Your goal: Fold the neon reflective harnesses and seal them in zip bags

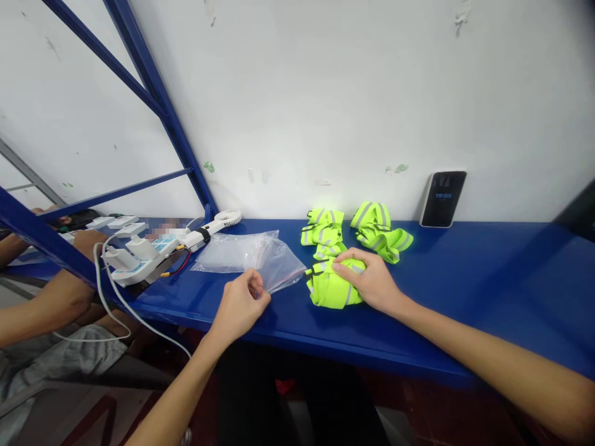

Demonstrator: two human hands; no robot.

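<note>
My left hand pinches the near edge of a clear plastic bag that lies on the blue shelf. My right hand is closed over a folded neon-yellow vest with grey reflective strips, pressing it onto the shelf just right of the bag. Two more folded neon vests lie behind it, one at the middle and one to its right.
A white power strip with plugged adapters and a small white hand-held fan lie at the left. A black device leans against the white wall. Blue frame bars cross the left. Another person's arm rests at far left.
</note>
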